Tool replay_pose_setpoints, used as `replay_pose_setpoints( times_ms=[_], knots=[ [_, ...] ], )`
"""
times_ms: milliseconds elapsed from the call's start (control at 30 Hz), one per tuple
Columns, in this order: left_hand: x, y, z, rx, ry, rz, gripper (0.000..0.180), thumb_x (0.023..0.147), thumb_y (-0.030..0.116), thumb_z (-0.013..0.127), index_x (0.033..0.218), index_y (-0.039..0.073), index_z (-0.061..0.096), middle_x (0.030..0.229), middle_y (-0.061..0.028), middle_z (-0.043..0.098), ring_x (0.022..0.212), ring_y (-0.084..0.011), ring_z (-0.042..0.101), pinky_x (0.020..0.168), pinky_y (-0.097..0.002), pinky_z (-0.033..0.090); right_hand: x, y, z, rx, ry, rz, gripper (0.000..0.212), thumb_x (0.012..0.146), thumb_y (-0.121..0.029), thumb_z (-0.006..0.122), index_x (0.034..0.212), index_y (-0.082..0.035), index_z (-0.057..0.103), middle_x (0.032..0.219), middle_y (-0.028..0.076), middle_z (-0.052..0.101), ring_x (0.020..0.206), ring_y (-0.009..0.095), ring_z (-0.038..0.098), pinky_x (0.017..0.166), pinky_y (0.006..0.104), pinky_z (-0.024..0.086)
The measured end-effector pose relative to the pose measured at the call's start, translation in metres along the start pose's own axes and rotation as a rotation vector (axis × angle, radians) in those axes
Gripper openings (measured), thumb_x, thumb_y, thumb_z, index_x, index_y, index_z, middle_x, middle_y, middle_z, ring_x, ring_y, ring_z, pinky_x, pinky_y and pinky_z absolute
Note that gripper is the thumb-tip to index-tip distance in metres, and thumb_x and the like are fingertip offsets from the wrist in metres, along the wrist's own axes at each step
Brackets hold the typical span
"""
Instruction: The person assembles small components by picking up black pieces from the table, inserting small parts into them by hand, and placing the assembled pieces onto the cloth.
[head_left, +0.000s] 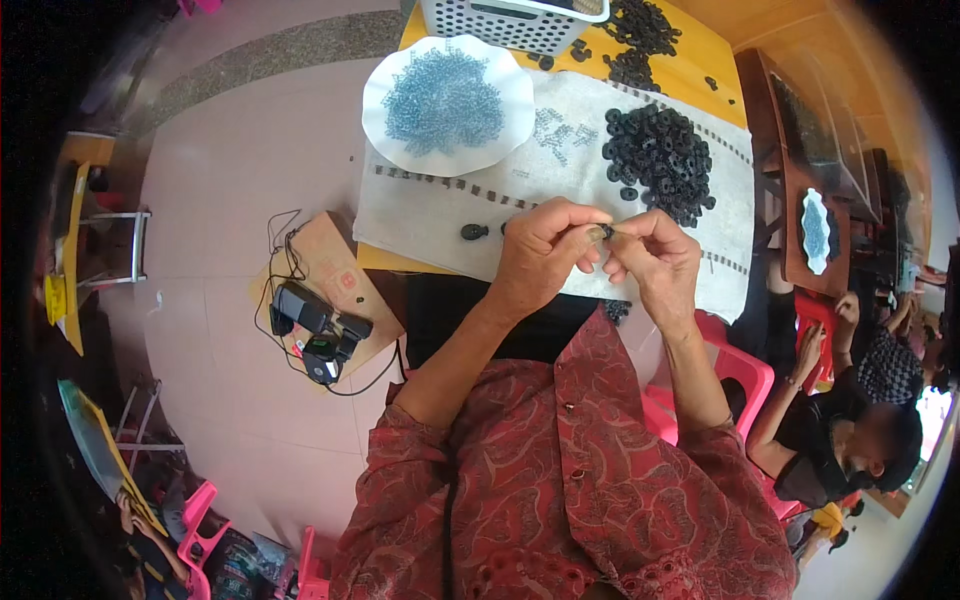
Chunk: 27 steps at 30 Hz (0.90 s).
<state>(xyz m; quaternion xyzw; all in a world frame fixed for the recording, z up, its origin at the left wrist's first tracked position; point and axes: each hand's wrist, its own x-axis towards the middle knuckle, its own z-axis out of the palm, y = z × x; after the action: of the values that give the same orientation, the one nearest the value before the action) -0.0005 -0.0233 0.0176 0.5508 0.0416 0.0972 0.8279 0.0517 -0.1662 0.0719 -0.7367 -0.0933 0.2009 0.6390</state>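
Over the near edge of the cloth, my left hand [543,252] and my right hand [657,262] meet fingertip to fingertip. Both are closed in a pinch on a small black part [606,231], mostly covered by the fingers. Just left of my left hand lies a single black piece [474,232], rounded with a narrow end. Beyond my right hand is a heap of small black ring-like parts [658,160]. A white scalloped plate [378,135] holds many tiny clear bluish pieces [445,100]. More loose clear pieces [563,136] are scattered between plate and heap.
A whitish cloth [420,215] covers part of the yellow table [715,55]. At the back stand a white perforated basket [500,27] and more black parts [640,25]. A cardboard box [345,265] with black devices and cables sits lower left. Another person [800,430] works at right.
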Motion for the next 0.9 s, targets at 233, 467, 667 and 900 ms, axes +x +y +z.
replay_pose_setpoints(
  times_ms=[233,467,667,900],
  knots=[
    [0.0,-0.004,0.0,0.056,0.005,0.06,0.015,0.088,-0.004,0.055,0.099,-0.002,0.065,0.083,-0.0052,0.062,0.066,-0.0086,0.061,0.056,-0.021,0.05,-0.002,0.002,0.005,-0.022,0.024,-0.056,0.006,0.081,0.003,0.06,0.079,-0.001,0.058,0.067,0.003,0.06,0.058,0.006,0.056,0.05,0.0195,0.045],
    [0.0,-0.005,0.004,0.139,0.051,0.138,0.014,0.087,-0.004,0.057,0.097,-0.002,0.065,0.083,-0.0052,0.061,0.063,-0.0091,0.061,0.055,-0.0201,0.048,0.002,0.012,0.003,-0.264,0.047,-0.19,0.006,0.081,0.003,0.06,0.078,-0.001,0.058,0.065,0.001,0.06,0.059,0.004,0.054,0.051,0.0192,0.043],
    [0.0,-0.006,0.001,-0.027,0.031,0.024,0.015,0.089,-0.002,0.056,0.101,-0.003,0.064,0.082,-0.005,0.063,0.065,-0.0079,0.059,0.058,-0.0207,0.048,-0.001,-0.003,0.002,-0.041,-0.001,-0.05,0.003,0.085,0.003,0.058,0.086,0.003,0.061,0.074,0.006,0.064,0.063,0.008,0.059,0.054,0.0223,0.05],
    [0.002,-0.003,-0.002,-0.116,-0.004,-0.038,0.018,0.09,0.001,0.055,0.105,-0.001,0.065,0.076,-0.004,0.063,0.063,-0.007,0.058,0.059,-0.0209,0.05,0.001,-0.004,-0.004,0.044,-0.078,0.049,0.01,0.089,0.0,0.056,0.096,0.006,0.062,0.08,0.01,0.066,0.067,0.013,0.063,0.06,0.0246,0.053]
  ],
)
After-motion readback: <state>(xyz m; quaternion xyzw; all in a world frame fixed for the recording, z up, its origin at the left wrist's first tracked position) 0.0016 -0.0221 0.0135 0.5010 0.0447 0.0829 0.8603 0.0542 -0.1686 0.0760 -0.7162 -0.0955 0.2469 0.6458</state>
